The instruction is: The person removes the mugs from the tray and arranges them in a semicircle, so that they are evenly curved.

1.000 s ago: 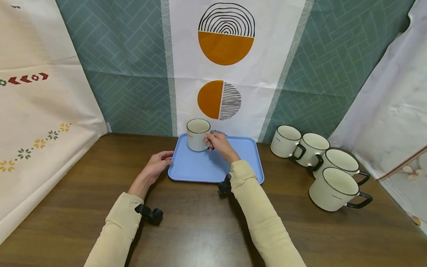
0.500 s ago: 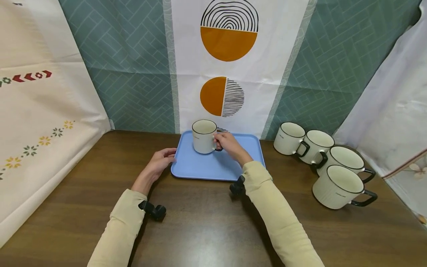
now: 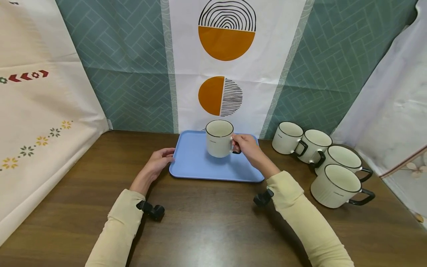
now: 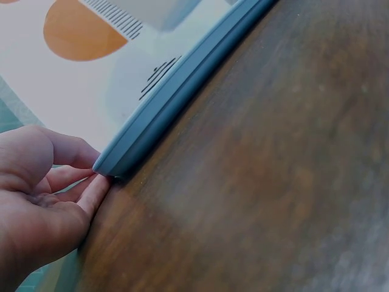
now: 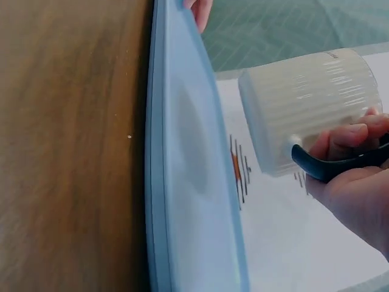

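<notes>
A cream mug [image 3: 219,138] with a black rim and black handle hangs a little above the blue tray [image 3: 200,168], over its far middle. My right hand [image 3: 245,144] grips the mug by the handle [image 5: 328,167]. In the right wrist view the mug [image 5: 310,109] shows a gap to the tray [image 5: 194,182], with my right hand [image 5: 355,188] curled round the handle. My left hand [image 3: 162,157] rests on the table with its fingertips touching the tray's left edge. The left wrist view shows those fingers [image 4: 91,194] against the tray's corner [image 4: 121,161].
Several more cream mugs stand in a row on the brown wooden table [image 3: 207,222] at the right, from the nearest [image 3: 333,185] back to the farthest [image 3: 288,138]. Cloth backdrops close off the left, back and right sides.
My right hand has carried the mug from the tray's far left part rightward to its middle and raised it. The left hand has stayed at the tray's left edge.
</notes>
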The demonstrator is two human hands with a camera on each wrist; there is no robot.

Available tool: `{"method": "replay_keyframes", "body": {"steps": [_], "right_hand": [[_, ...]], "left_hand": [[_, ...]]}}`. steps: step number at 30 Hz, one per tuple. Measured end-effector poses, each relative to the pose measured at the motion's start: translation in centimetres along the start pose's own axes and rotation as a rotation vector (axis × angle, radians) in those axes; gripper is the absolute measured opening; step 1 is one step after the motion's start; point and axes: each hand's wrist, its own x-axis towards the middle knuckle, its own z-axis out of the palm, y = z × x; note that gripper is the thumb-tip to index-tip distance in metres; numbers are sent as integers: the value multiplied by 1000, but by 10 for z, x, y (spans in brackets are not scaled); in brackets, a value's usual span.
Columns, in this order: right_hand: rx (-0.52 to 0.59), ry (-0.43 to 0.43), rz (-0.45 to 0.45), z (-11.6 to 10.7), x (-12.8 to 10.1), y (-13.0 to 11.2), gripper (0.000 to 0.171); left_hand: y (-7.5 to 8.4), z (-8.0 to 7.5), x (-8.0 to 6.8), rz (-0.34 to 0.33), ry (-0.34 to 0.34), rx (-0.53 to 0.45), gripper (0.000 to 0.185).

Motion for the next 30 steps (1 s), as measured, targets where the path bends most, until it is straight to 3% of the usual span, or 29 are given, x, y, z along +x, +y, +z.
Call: {"method": "replay_keyframes", "body": {"steps": [6,15,18,25,30], "right_hand": [[199,33,-45,-20,-31,-6,34],[287,10,-166,-66,-90,5,36],[267,-27,-196,-82,-107,13,35],[100,-67,-190,-109,-136,28,36],[98,-158,-203,-125,-155,37,34]], "left_hand": [[0,0,0,-6,2,-7,48],[0,3,-1,-14,7,-3,47],[0,4,-1,-8,3,-2,48],[0,0,-1,-7,13,-8,48],[-1,1,1,3,7,-1,48]]}}
